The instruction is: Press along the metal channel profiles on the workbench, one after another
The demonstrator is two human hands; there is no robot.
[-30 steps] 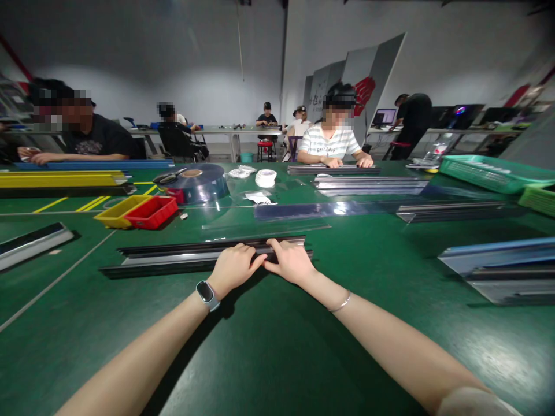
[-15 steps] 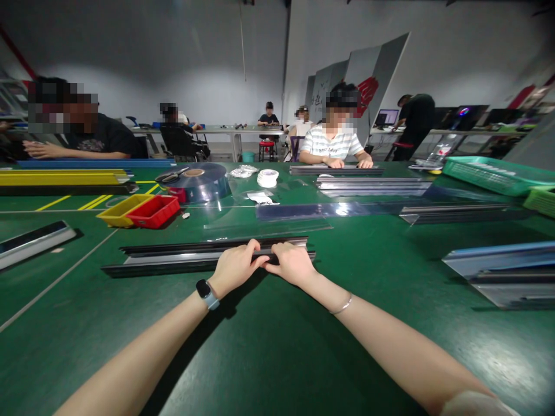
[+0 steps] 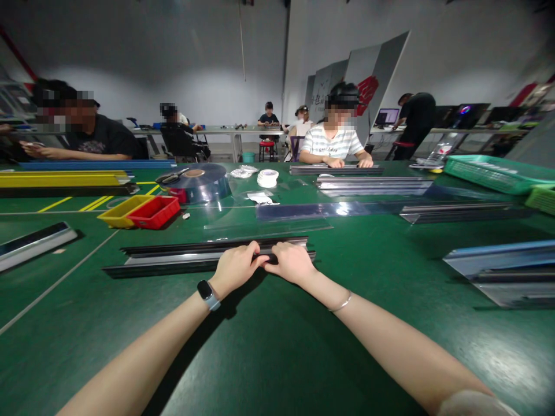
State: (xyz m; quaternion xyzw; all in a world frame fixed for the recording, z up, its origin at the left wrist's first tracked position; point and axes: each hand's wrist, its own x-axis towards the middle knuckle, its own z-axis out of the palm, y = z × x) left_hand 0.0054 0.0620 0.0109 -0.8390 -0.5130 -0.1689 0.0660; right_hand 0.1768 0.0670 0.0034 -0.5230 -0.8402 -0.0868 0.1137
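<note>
A long black channel-shaped profile (image 3: 173, 267) lies across the green table (image 3: 277, 346) in front of me, a pale strip along its inside. My left hand (image 3: 237, 264), with a watch at the wrist, grips the near edge of it right of its middle. Close beside, my right hand (image 3: 291, 263) is closed on the same edge near the right end; the two thumbs almost meet. Fingertips of both hands are partly hidden inside the channel. Just beyond lies a clear plastic strip (image 3: 264, 230).
Yellow (image 3: 124, 212) and red (image 3: 155, 212) bins stand at the left, near a roll of clear film (image 3: 203, 184). More profiles (image 3: 511, 271) lie to the right, with a green basket (image 3: 498, 176) behind. A co-worker (image 3: 332, 141) sits opposite, hands on another profile (image 3: 336, 171).
My hands and the profile stay practically in place. The co-worker at the far left has shifted slightly, head and hands a little lower.
</note>
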